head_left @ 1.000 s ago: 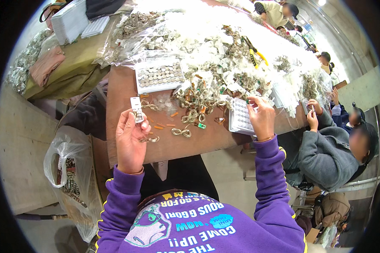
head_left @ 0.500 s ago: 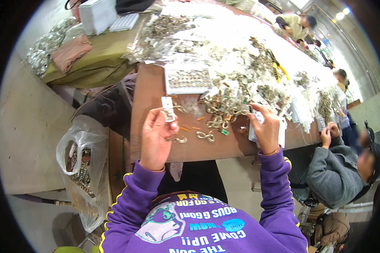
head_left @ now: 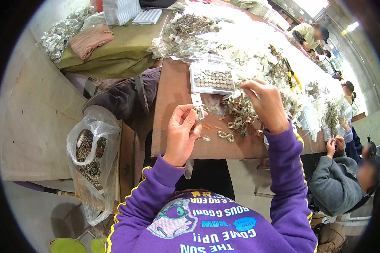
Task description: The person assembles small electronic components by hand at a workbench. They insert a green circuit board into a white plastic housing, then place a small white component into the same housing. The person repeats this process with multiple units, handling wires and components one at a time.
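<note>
My left hand is closed, with thumb and fingers pinching a small white plastic case upright above the table's front part. Light-coloured wire coils lie beside it. My right hand is raised over the heap of wires, its fingertips drawn together; whether something tiny sits in them I cannot make out. Just left of those fingertips is a white tray holding rows of round silver discs. Under and beside my right hand lies a tangle of wire bundles with small green and orange bits.
Yellow-handled cutters lie on the white heap. A clear bag of parts hangs at left. Stacked trays and a folded pink cloth rest on a green-covered surface. A co-worker in grey sits at right.
My right hand has moved up and inward, from the table's right part toward the disc tray, and turned over. My left hand still holds the white case. The whole view has shifted.
</note>
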Tool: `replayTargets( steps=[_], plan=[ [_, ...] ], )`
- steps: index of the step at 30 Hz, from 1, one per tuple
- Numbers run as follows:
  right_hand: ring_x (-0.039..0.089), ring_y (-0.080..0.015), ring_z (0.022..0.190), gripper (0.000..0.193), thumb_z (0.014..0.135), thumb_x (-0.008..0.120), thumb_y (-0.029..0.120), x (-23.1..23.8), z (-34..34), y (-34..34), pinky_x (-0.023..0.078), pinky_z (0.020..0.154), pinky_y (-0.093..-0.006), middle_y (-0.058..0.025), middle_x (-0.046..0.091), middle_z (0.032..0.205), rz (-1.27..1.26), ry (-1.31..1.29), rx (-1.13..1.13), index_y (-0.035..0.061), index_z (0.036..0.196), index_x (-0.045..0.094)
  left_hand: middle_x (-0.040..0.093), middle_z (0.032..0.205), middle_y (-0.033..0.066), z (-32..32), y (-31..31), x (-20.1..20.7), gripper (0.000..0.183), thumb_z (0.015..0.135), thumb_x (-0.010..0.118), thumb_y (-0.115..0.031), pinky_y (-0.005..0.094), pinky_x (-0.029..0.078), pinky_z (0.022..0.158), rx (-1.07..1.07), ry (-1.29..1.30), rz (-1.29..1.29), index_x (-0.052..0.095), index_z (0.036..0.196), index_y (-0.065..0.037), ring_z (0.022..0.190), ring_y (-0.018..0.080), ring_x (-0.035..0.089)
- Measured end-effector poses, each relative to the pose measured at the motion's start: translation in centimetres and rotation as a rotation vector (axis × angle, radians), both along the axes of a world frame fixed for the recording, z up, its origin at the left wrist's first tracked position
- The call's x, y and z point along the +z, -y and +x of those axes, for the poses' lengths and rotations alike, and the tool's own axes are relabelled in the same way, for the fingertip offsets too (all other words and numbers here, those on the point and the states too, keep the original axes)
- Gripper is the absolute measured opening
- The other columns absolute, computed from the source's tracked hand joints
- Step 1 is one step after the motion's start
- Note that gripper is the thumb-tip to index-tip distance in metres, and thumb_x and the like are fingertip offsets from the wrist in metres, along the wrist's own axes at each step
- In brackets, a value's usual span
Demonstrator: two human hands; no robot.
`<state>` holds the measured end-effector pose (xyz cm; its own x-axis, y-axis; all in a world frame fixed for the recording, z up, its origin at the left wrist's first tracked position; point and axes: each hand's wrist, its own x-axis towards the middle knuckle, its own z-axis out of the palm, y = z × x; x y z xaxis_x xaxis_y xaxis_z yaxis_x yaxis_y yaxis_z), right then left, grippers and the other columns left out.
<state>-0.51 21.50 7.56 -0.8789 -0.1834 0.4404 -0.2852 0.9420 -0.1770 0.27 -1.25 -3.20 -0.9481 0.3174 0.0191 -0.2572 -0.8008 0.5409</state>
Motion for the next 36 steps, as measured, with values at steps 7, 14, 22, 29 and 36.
replayTargets(
  steps=[7,14,22,29,36],
  plan=[
    [0.066,-0.0351,0.078,0.015,0.087,0.064,0.007,-3.9,-9.0,1.9,0.053,0.071,-0.0393,-0.0147,0.068,0.090,0.153,0.024,0.058,0.0064,0.099,0.073,0.067,0.098,0.0096,0.0,0.2,0.0,0.013,0.103,0.054,-0.017,0.0168,0.031,0.050,-0.006,0.012,-0.034,0.055,0.112,-0.007,0.054,0.0025,0.037],
    [0.067,-0.0318,0.077,0.011,0.084,0.068,0.011,-5.0,-11.2,1.7,0.054,0.072,-0.0387,-0.0096,0.068,0.089,0.226,0.009,0.087,0.0080,0.094,0.073,0.066,0.099,0.0092,-0.1,0.2,0.0,0.015,0.102,0.056,-0.020,0.0182,0.034,0.052,-0.034,0.027,-0.019,0.054,0.112,-0.008,0.057,0.0045,0.042],
    [0.070,-0.0266,0.071,0.008,0.082,0.065,0.006,-4.2,-10.3,1.7,0.055,0.065,-0.0330,-0.0139,0.069,0.084,0.018,0.034,0.105,0.0045,0.090,0.068,0.066,0.099,0.0096,0.0,0.1,0.0,0.018,0.102,0.056,-0.022,0.0196,0.035,0.054,-0.039,0.013,0.041,0.054,0.111,-0.007,0.065,0.0065,0.049],
    [0.062,-0.0072,0.074,0.011,0.087,0.067,0.007,-0.7,-4.4,5.0,0.052,0.069,-0.0261,-0.0041,0.070,0.084,-0.482,0.405,0.117,0.0003,0.096,0.070,0.065,0.099,0.0085,0.0,-0.1,0.0,0.019,0.100,0.059,-0.018,0.0225,0.050,0.070,0.003,0.056,-0.005,0.055,0.113,-0.006,0.081,0.0102,0.060],
    [0.066,-0.0274,0.067,0.010,0.080,0.072,0.005,-2.0,0.7,8.4,0.053,0.060,-0.0328,-0.0101,0.064,0.083,-0.319,0.040,0.321,0.0048,0.089,0.067,0.066,0.095,0.0046,0.0,-0.1,0.2,0.015,0.098,0.063,-0.016,0.0225,0.052,0.072,0.014,0.043,-0.005,0.059,0.108,-0.006,0.079,0.0112,0.063]
  ],
)
